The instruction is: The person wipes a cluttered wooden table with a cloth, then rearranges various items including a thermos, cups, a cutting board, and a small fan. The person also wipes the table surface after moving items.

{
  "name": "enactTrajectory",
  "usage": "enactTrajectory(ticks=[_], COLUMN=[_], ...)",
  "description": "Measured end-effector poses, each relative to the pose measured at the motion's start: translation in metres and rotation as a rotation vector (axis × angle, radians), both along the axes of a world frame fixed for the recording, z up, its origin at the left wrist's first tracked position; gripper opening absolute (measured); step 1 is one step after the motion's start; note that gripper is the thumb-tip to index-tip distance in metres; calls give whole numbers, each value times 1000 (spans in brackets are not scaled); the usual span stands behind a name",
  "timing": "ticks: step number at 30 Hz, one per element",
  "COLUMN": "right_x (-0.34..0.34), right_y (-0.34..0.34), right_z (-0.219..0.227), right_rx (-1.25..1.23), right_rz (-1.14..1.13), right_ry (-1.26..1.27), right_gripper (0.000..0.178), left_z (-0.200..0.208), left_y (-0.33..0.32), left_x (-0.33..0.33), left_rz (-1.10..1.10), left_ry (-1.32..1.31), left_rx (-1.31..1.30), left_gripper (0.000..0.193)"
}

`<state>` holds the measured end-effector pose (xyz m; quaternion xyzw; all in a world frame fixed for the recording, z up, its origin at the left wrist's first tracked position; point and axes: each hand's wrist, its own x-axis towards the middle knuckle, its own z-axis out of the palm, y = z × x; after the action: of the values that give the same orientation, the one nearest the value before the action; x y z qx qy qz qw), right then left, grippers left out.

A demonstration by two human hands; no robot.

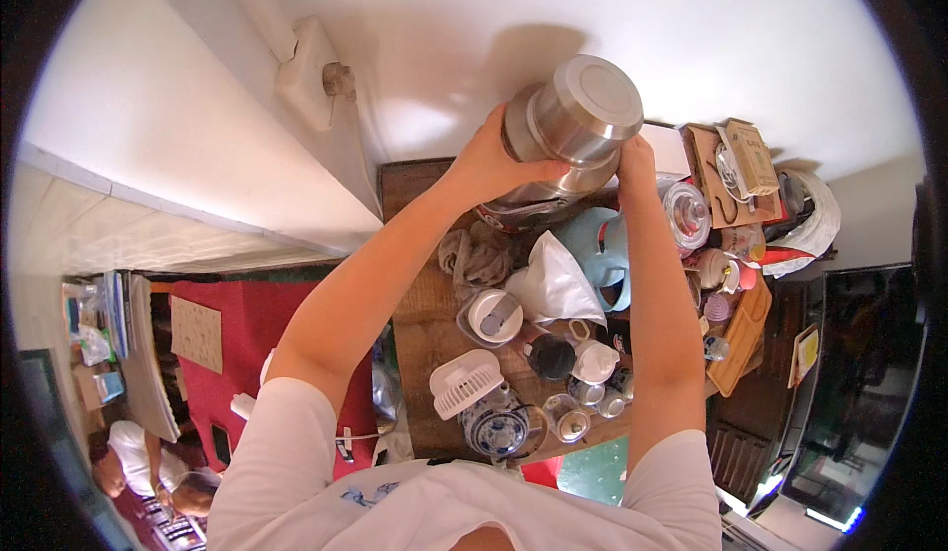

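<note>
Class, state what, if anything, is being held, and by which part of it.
A steel vessel, by opposite sides below its narrower top: left hand on its left, right hand on its right.

Crowded table below hands, wall ahead, free air between forearms

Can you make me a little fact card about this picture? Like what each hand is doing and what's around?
Left hand: gripping the left side of the steel container
Right hand: on its right side, fingers partly hidden
Steel container: shiny, round, stepped, tilted
Table: brown wood, crowded
On the table: white bag, blue-and-white pot
Behind: white wall
</note>
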<state>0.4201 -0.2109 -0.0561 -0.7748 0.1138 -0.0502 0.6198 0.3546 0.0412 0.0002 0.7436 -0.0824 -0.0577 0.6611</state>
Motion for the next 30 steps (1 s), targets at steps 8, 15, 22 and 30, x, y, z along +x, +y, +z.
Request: enactTrajectory(ticks=[8, 15, 22, 30], right_x=[-24, -32, -25, -46], right_y=[-13, -26, -42, -41], right_z=[24, 47, 34, 34], right_rx=[-412, -280, -590, -567], right_rz=[332, 544, 570, 528], right_ry=[-67, 79, -70, -119], right_gripper=[42, 38, 46, 43], left_z=[-73, -176, -201, -188], left_y=[26, 59, 36, 112], left_x=[-50, -91, -77, -119], left_rz=[506, -476, -735, -602], left_ry=[-121, -507, -386, -82], left_rx=[128, 726, 1088, 1251], left_gripper=[64, 60, 70, 74])
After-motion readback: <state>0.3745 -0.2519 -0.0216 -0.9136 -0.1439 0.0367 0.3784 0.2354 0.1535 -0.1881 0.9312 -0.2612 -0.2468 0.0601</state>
